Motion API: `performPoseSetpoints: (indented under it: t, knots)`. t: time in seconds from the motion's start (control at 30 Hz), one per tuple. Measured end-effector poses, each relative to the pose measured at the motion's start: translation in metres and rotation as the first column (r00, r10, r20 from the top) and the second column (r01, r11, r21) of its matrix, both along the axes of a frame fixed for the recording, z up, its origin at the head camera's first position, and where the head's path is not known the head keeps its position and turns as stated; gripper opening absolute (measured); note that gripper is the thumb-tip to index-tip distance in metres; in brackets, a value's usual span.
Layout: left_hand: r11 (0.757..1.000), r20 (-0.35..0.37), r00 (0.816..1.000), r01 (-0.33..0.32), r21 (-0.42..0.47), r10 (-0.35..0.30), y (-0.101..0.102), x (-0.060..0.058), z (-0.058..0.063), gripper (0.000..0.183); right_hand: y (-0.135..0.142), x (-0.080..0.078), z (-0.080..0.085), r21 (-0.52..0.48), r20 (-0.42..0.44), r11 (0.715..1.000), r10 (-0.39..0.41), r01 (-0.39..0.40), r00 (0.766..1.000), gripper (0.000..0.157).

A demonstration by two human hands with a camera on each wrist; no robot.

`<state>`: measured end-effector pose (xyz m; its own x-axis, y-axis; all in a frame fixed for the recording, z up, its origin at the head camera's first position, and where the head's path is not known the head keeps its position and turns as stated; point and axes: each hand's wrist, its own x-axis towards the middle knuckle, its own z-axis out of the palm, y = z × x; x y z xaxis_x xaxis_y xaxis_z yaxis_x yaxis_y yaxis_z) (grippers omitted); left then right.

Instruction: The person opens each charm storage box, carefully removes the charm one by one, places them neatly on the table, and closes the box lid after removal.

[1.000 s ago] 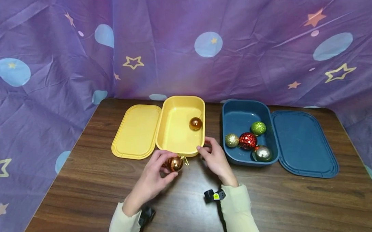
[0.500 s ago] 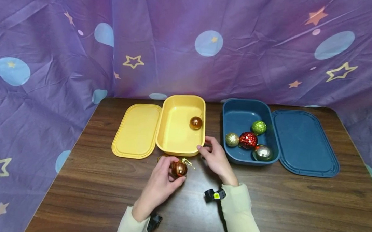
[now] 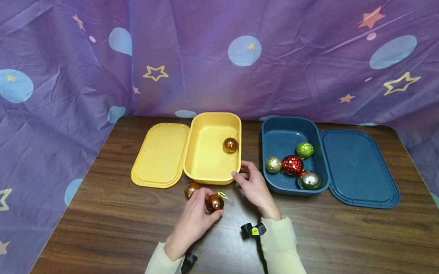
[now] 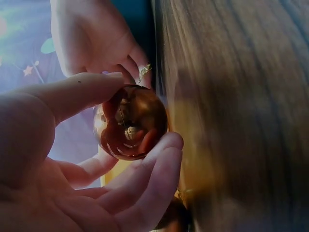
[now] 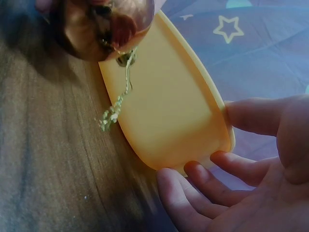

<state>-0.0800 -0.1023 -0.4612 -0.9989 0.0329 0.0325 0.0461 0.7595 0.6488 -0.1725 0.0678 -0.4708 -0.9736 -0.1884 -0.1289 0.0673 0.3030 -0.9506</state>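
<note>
In the head view my left hand (image 3: 192, 225) pinches a shiny copper-brown bauble (image 3: 215, 203) between thumb and fingers, just in front of the yellow box (image 3: 212, 179). A gold cord hangs from this bauble, seen in the right wrist view. Behind the left hand's fingers another copper-brown bauble (image 3: 192, 190) lies on the table, partly hidden. My right hand (image 3: 255, 187) grips the yellow box's near right corner, thumb at the rim and fingers along the outer wall (image 5: 203, 166). Inside that box rests an amber-brown bauble (image 3: 230, 145) by the right wall.
To the right stands a blue box (image 3: 294, 192) holding a green bauble (image 3: 304, 150), a red one (image 3: 292, 165), a gold one (image 3: 273, 164) and a silver one (image 3: 311, 180). A yellow lid (image 3: 160, 155) and a blue lid (image 3: 359, 168) lie beside their boxes. A purple cloth (image 3: 193, 43) hangs behind.
My left hand has shifted right and toward me with the bauble, away from the yellow box. The copper-brown bauble behind it has come into view. My right hand stays at the box corner.
</note>
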Motion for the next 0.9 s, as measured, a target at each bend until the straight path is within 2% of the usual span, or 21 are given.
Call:
performPoseSetpoints:
  t: [0.2, 0.53, 0.9]
  knots:
    - [1.000, 0.011, 1.000, -0.014, 0.003, 0.014, 0.003, -0.004, -0.002, 0.040, 0.000, 0.000, 0.000, 0.005, 0.001, 1.000, 0.000, 0.000, 1.000, 0.049]
    - [1.000, 0.072, 0.997, -0.029, -0.008, 0.029, 0.007, -0.010, -0.002, 0.038, 0.000, 0.000, 0.001, 0.006, 0.004, 1.000, 0.000, 0.000, 1.000, 0.049]
    - [0.998, 0.069, 0.996, -0.056, -0.034, 0.058, 0.009, -0.014, -0.002, 0.035, 0.000, -0.001, 0.001, 0.011, 0.007, 1.000, 0.003, -0.003, 1.000, 0.050]
